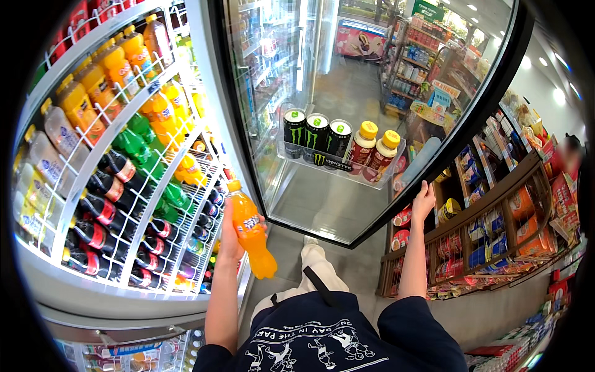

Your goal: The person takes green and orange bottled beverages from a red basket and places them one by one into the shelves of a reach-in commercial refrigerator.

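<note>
My left hand (228,238) is closed around a plastic bottle of orange soda (251,228) with an orange cap, tilted in front of the lit drinks cooler. My right hand (423,201) grips the black-framed edge of the open glass door (320,204). On the door's inner side, a clear plastic rack (372,179) carries three black Monster cans (317,135) and two dark red bottles with yellow caps (382,151). Cooler shelves at left hold more orange soda bottles (158,109), green bottles (139,139) and cola bottles (104,209) behind white wire fronts.
Wooden shelves (488,237) of packaged food stand close at my right. Through the glass show a pink chest freezer (360,42) and a stocked shelf unit (413,60). A blurred person (569,153) is at the far right. Grey tiled floor (279,260) lies below the door.
</note>
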`<state>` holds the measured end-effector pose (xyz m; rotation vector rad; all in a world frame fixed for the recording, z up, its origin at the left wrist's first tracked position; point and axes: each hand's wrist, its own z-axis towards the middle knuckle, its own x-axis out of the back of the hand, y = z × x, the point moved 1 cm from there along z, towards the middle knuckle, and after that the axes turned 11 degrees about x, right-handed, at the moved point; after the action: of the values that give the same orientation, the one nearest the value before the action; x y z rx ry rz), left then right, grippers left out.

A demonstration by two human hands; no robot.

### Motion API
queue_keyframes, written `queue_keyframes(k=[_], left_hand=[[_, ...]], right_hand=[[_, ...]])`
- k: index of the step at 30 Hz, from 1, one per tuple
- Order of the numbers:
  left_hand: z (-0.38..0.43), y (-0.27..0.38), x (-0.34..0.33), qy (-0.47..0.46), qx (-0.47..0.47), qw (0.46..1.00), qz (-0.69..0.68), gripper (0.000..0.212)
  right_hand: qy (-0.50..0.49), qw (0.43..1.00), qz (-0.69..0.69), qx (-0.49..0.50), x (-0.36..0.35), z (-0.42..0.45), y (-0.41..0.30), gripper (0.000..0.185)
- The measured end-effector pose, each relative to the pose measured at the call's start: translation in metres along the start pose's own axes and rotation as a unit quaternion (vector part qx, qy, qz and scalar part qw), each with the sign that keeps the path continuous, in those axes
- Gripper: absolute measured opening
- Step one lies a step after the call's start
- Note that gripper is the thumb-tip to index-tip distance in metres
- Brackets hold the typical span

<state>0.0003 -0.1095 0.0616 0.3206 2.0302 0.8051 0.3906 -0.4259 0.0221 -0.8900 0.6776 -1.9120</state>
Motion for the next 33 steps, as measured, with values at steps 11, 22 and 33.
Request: queue_keyframes(k=[11, 22, 33], left_hand=[[0.105, 0.018, 0.009, -0.025, -0.002, 0.999, 0.025, 0.072], [0.142, 0.03, 0.014, 0.051, -0.129, 0.977, 0.163, 0.043], [0.133, 0.07, 0.027, 0.171, -0.255, 0.924, 0.228, 0.049]], right_hand=[[0.03, 0.998, 0.027, -0.055, -0.033, 0.027, 0.018, 0.046], [-0.198, 0.97, -0.133, -0.056, -0.123, -0.118, 0.099, 0.083], [-0.655, 0.657, 0.364, 0.088, -0.265, -0.226, -0.198, 0.066]])
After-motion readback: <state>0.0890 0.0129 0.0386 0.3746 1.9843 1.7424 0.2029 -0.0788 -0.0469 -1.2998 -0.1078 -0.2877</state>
